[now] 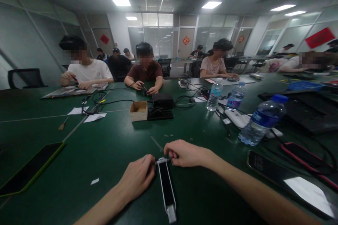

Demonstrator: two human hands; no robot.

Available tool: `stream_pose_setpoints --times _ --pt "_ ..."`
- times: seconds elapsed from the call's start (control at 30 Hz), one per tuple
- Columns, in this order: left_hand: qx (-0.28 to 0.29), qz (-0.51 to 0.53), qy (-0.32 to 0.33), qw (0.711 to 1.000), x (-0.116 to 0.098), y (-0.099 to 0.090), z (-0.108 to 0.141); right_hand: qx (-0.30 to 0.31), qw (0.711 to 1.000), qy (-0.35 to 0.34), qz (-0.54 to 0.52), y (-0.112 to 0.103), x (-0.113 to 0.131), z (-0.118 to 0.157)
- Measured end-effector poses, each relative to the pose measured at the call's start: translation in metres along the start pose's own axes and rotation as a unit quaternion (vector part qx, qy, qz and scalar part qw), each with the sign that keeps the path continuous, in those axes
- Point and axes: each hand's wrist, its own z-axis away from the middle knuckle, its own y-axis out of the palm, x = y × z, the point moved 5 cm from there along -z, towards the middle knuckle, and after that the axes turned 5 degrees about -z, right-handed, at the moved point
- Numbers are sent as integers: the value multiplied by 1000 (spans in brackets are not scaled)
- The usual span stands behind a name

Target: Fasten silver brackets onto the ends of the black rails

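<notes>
A long, narrow black device with a silver metal frame (167, 186) lies flat on the dark green worktop (79, 168), its length running away from the camera. The left hand (137, 177) is curled against the left corner of its far end, fingertips pinched there on a small part too small to make out; the right hand (185, 153) is closed over the right corner of the same end, so both hands grasp the device's far end. To the left lies a black tablet in a green case (29, 170), and to the right a dark phone (274, 172) and a red-edged phone (303, 156). Further right, a clear plastic water bottle with a blue cap (262, 119) leans tilted, partly filled with water. Beyond the hands, near the middle of the worktop, stands a small open cardboard box (138, 110); what it contains cannot be told. Just beside it sits a black box-shaped unit (161, 105). Two more clear water bottles (214, 95) stand upright further back, both holding water. Other people sit at the far edge, hands on their own work.
</notes>
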Motion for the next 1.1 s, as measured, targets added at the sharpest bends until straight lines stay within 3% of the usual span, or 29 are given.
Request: stream_pose_setpoints --times 0.9,1.1 --pt "1 -20 3 1000 4 4 3 52 983 58 -164 6 -13 -1" --pt "1 -18 4 1000 6 6 4 34 989 57 -133 9 -5 1"
